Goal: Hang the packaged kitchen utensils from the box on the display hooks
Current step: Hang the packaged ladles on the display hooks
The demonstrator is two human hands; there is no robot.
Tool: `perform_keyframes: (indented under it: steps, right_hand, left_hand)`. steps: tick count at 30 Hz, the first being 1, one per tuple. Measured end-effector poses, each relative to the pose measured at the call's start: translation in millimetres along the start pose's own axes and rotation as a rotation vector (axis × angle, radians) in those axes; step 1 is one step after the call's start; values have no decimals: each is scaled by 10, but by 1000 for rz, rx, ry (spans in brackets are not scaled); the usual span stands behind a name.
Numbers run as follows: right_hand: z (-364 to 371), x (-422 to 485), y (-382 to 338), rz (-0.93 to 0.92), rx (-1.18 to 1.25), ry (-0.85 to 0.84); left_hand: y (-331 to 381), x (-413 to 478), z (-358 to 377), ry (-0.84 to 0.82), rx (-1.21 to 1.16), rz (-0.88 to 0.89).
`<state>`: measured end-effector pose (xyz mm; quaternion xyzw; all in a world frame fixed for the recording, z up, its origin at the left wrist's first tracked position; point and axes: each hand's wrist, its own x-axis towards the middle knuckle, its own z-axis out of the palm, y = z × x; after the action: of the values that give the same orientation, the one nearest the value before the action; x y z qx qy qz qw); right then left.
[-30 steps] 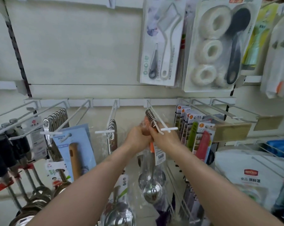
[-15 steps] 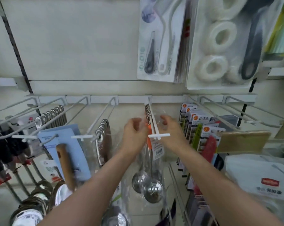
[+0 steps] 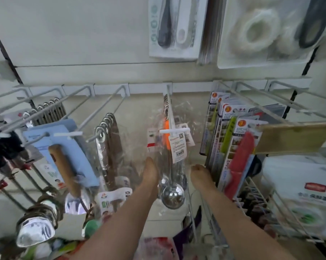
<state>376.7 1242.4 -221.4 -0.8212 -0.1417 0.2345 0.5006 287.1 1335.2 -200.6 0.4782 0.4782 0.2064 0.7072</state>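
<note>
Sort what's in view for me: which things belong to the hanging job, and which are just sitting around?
Job in hand:
packaged ladles
centre hook that carries them
left hand
right hand

Just there:
blue card
fruit knife cards
white bag
brush packs above

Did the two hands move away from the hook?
Yes. The left hand and right hand dropped below the hook's white crossbar, now beside the hanging ladle.
</note>
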Motion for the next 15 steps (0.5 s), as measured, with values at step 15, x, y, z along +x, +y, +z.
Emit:
perform_keyframes:
  steps: [15]
  right_hand:
    - [363, 232, 97, 83, 178, 38]
  left_hand:
    - [-183, 180, 74, -60, 37, 100]
